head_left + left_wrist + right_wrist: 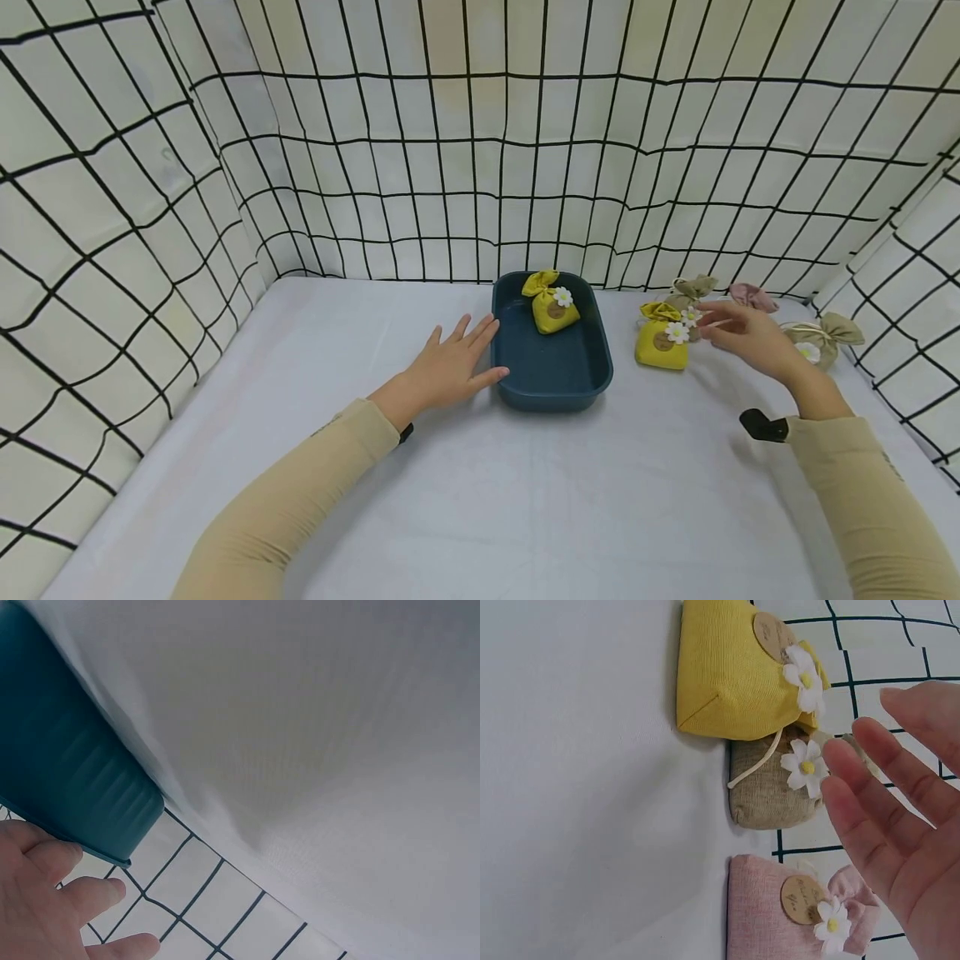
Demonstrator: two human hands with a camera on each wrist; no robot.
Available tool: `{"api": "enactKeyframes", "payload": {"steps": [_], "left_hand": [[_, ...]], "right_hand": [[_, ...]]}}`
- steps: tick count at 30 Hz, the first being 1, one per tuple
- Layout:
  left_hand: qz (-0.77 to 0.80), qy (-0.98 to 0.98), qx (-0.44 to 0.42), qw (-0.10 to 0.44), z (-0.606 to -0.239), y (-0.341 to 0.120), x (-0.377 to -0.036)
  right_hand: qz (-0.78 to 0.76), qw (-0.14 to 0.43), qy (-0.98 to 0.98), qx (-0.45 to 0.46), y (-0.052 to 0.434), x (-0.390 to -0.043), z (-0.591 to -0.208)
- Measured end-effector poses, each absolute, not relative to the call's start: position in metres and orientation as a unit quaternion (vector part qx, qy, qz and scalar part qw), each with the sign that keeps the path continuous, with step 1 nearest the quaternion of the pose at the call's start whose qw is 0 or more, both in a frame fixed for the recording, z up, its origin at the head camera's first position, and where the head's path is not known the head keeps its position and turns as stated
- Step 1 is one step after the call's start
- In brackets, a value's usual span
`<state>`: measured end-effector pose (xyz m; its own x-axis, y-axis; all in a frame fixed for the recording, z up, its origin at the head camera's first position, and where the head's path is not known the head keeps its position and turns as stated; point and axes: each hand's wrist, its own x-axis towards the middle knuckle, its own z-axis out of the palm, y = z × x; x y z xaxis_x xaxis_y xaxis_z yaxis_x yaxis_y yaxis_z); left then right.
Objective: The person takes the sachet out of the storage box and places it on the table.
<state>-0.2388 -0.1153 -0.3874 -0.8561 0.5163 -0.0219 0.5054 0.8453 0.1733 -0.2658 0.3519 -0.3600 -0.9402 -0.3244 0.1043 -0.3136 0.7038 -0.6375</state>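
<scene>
My left hand (pixel 453 367) lies with fingers spread at the left side of a dark blue-green plastic basin (pixel 551 396), its fingertips at the rim. In the left wrist view the fingers (pixel 56 859) meet the rim of the basin. A yellow drawstring sachet (pixel 557 315) with a white daisy sits inside the basin, towards the back. My right hand (pixel 753 337) hovers with loosely bent fingers beside a second yellow sachet (pixel 662 350). In the right wrist view its fingertips are close to the daisy of a brown sachet (pixel 772 787); nothing is between them.
A pink sachet (pixel 753 297) and another beige sachet (pixel 825 340) stand to the right, near the hand and forearm. Black wire grid panels (pixel 480 167) enclose the white-covered table (pixel 525 500) at the back and both sides.
</scene>
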Motion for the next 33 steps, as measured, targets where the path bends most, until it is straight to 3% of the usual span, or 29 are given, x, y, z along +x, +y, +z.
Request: {"api": "enactKeyframes", "payload": {"steps": [23,33], "left_hand": [[0.077,0.961,0.261,0.041,-0.385,-0.116,-0.239],[0.079,0.961,0.262,0.045,-0.384,-0.114,-0.239]], "right_hand": [[-0.364,-0.099,0.901,-0.213,0.313,-0.262,-0.338],[-0.377,-0.09,0.902,-0.192,0.283,-0.256,-0.326]]}}
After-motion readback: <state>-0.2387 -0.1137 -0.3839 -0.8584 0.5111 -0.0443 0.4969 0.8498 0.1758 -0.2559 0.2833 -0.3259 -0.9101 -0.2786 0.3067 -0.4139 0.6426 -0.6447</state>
